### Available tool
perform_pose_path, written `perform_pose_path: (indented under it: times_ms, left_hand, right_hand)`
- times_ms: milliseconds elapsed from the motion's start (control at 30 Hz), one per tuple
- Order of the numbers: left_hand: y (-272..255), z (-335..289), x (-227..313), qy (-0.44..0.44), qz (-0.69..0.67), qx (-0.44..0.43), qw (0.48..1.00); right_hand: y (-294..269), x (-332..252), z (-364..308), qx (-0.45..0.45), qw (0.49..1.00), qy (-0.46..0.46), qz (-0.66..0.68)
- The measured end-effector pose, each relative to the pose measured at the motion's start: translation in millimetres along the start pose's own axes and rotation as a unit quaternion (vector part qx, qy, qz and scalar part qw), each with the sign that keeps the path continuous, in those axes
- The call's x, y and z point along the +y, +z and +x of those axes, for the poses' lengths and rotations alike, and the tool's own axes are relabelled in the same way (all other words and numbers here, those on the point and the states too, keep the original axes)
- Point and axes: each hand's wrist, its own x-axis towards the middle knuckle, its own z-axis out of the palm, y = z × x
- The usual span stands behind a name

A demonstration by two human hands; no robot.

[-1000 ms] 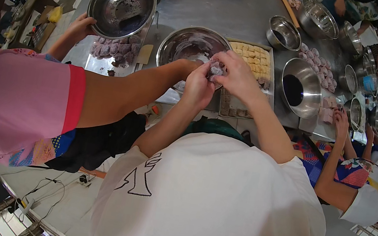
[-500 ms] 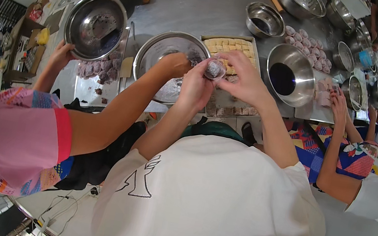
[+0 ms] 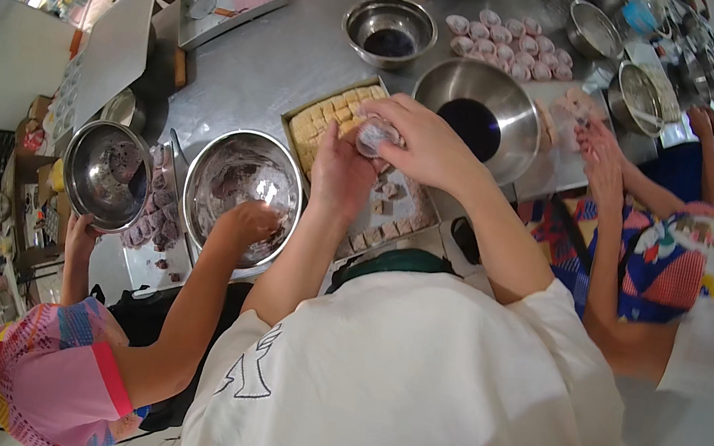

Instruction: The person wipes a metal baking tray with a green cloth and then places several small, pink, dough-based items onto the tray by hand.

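- Right hand (image 3: 410, 137) pinches a powdery ball (image 3: 374, 138). Left hand (image 3: 345, 171) is open like a cup; I cannot tell if it touches the ball.
- From the ball, a tray (image 3: 331, 97) on the counter (image 3: 285, 34) has yellow squares (image 3: 327, 119) at 10 o'clock. Both hands block part of the tray.
- A small bowl (image 3: 370, 17) is at 12, a big bowl (image 3: 524, 119) at 2, and a shiny bowl (image 3: 210, 188) with another person's hand (image 3: 250, 222) at 8.
- The ball is at 9 o'clock from the right hand and 1 from the left.
- It looks round, so I cannot tell its long side or which way it points.
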Motion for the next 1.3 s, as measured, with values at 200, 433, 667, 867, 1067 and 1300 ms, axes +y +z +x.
perform_pose_path:
  times_ms: [200,433,667,867,1067,1300]
  left_hand:
    - [20.3,16.2,-10.3,-0.023,0.028,-0.015,0.999]
    - [23.0,31.0,-25.2,-0.024,0.052,0.012,0.998]
    - [26.4,34.9,-37.2,0.034,0.048,0.033,0.998]
    - [25.2,35.8,-48.2,0.061,0.031,0.040,0.997]
    - [25.3,27.1,-45.2,0.043,0.004,0.058,0.997]
    - [19.6,19.4,-42.0,0.048,-0.004,0.042,0.998]
  right_hand:
    - [-47.2,22.1,0.7,-0.029,0.994,-0.024,-0.099]
    - [-54.2,36.0,11.4,-0.083,0.989,-0.026,-0.122]
    - [-38.6,47.2,17.8,-0.043,0.994,-0.049,-0.090]
    - [-26.9,49.1,18.0,-0.031,0.987,-0.063,-0.144]
    - [-32.1,44.9,15.7,-0.041,0.994,-0.069,-0.068]
    - [-35.2,33.8,13.0,-0.042,0.993,-0.098,-0.048]
